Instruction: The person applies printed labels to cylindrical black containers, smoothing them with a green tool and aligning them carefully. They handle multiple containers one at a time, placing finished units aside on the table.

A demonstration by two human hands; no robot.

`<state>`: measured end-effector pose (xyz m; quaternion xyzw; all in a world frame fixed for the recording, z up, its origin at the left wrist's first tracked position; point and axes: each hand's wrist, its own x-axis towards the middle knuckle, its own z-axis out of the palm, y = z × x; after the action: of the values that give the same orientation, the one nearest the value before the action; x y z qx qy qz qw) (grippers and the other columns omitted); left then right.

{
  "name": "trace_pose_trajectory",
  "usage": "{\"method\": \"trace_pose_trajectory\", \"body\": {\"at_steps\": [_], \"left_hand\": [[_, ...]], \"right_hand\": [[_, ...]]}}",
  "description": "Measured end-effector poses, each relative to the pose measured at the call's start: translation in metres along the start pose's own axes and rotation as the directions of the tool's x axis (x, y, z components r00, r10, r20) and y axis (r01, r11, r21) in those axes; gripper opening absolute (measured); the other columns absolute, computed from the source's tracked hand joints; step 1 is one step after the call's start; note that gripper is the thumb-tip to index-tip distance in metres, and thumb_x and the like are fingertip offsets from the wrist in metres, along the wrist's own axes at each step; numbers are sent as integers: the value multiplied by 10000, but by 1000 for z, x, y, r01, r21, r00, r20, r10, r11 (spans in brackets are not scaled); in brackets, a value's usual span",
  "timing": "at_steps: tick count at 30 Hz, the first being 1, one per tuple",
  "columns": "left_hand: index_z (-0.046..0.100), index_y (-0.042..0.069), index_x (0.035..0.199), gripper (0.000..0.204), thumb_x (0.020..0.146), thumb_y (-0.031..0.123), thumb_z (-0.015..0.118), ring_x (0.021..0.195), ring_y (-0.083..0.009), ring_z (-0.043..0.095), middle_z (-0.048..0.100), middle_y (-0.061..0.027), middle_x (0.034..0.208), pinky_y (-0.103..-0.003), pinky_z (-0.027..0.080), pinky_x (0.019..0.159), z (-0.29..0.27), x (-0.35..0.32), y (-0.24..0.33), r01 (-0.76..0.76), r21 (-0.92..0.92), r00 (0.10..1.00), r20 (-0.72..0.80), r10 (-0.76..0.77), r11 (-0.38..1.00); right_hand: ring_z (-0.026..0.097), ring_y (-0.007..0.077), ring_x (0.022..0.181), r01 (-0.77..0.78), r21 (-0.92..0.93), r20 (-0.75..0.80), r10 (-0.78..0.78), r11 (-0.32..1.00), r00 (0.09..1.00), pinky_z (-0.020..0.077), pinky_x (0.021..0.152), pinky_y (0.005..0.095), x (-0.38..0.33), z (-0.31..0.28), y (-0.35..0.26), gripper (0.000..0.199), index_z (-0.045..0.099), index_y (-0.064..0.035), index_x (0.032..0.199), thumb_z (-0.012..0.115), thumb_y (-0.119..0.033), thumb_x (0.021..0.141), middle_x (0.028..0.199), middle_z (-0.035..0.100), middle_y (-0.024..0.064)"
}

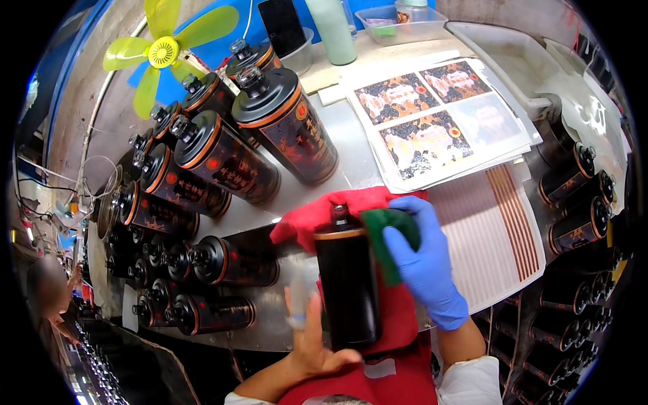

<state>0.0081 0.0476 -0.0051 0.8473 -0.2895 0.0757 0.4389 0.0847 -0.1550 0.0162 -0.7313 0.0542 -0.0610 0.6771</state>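
Observation:
A black bottle [347,287] with an orange-brown band at its shoulder and a clear neck lies in front of me on a red cloth [304,219]. Its facing side shows plain black. My right hand [425,263], in a blue glove, pinches a green pad [391,239] against the bottle's right shoulder. Beside the bottle's lower left is my bare left hand [314,337]. Its fingers are apart and slightly blurred, with something pale around one of them. The left thumb points across near the bottle's base; whether it touches cannot be made out.
Several decorated black bottles [290,131] stand at the left, with more lying below them. Printed decal sheets [432,115] are stacked at the far right, above a striped sheet [482,229]. A green fan [163,52] and pale green flask [332,34] stand behind. Racked bottles [563,297] line the right.

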Motion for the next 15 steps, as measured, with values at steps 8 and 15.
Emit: {"method": "trace_pose_trajectory", "body": {"at_steps": [8,15], "left_hand": [[-225,-9,1377,1165,726,178,723,1331,-334,236,135,-273,1445,-400,189,1081,19,41,-8,338,-405,941,148,-303,850],[-291,65,1365,1128,777,170,665,1334,-292,237,98,-214,1471,-375,205,1075,19,39,-19,322,-660,938,125,-324,678]], "right_hand": [[534,133,943,-137,242,48,129,961,990,446,825,264,6,-9,39,300,481,-47,1136,576,-103,857,1031,550,66],[547,139,944,-23,30,55,21,999,998,455,812,276,2,4,-9,306,478,-48,1140,575,-111,857,1048,562,77]]}}
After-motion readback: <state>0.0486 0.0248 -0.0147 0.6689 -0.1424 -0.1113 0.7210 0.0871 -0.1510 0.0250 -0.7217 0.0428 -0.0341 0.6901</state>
